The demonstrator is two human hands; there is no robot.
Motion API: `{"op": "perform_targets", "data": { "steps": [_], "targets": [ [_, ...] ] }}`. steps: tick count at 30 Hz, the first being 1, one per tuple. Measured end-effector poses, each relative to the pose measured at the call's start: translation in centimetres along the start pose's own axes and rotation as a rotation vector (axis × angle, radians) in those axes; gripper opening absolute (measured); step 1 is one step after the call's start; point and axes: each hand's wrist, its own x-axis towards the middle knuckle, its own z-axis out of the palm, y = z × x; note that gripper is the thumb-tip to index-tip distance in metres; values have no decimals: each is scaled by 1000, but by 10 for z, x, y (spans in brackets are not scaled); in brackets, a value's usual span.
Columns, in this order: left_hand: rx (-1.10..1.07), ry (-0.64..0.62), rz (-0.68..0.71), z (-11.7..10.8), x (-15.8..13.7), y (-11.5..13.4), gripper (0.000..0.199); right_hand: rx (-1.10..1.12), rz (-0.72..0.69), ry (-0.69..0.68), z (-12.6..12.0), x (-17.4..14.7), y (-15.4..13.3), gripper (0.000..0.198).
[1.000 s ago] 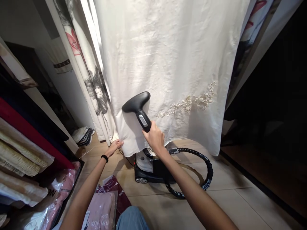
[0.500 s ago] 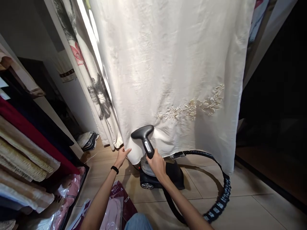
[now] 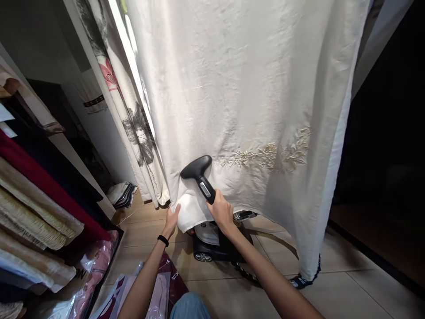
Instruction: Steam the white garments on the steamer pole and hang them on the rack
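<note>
A white cloth (image 3: 252,88) with cream leaf embroidery (image 3: 265,157) hangs before me. With its fingers wrapped round the handle, my right hand (image 3: 222,212) holds a black garment steamer head (image 3: 199,170) against the cloth's lower left part. My left hand (image 3: 171,220), with a black band at the wrist, pinches the cloth's lower left corner. Below the hem stands the steamer base (image 3: 215,248), black with a clear tank and partly covered by my right arm and the cloth. Most of the steamer hose (image 3: 300,281) is hidden behind the fabric.
A floral curtain (image 3: 133,119) hangs to the left. Folded textiles (image 3: 36,208) fill a rack at far left, with a plastic-wrapped pink pack (image 3: 94,266) below. Packaged goods (image 3: 159,288) lie on the tiled floor (image 3: 335,294) by my knee. A dark opening is on the right.
The steamer head has moved up a little on the cloth. The cloth's right side has swung outward and lower, now covering much of the hose. My left hand keeps its pinch near the corner.
</note>
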Motion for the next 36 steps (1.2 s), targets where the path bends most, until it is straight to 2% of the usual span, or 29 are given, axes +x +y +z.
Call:
{"op": "perform_targets", "data": {
  "steps": [4, 7, 10, 15, 17, 20, 23, 27, 33, 36],
  "targets": [
    [-7, -40, -75, -2, -7, -5, 64, 16, -10, -80, 23, -18, 7, 31],
    [-6, -46, -105, -15, -11, -6, 62, 38, -15, -108, 22, -28, 4, 28],
    [23, -113, -104, -31, -16, -2, 58, 70, -39, -86, 2, -31, -7, 24],
    [59, -184, -128, -49, -30, 3, 63, 153, -81, 7, -46, -27, -29, 29],
    [52, -176, -152, -51, -36, -1, 60, 186, -70, 29, -60, -24, -33, 32],
    [-33, -78, -174, -46, -43, -7, 63, 244, -30, 22, -68, -23, -33, 32],
    [-148, -3, -188, -37, -51, -10, 72, 281, 22, -11, -59, -28, -26, 30],
    [-74, 1, -216, -29, -59, -9, 68, 324, 101, -84, -29, -50, -12, 28],
    [-31, -114, -181, -31, -59, 4, 63, 367, 169, -224, 23, -92, 3, 24],
    [46, -125, -174, -34, -57, 10, 63, 414, 137, -202, 31, -93, 1, 24]
  ]
}}
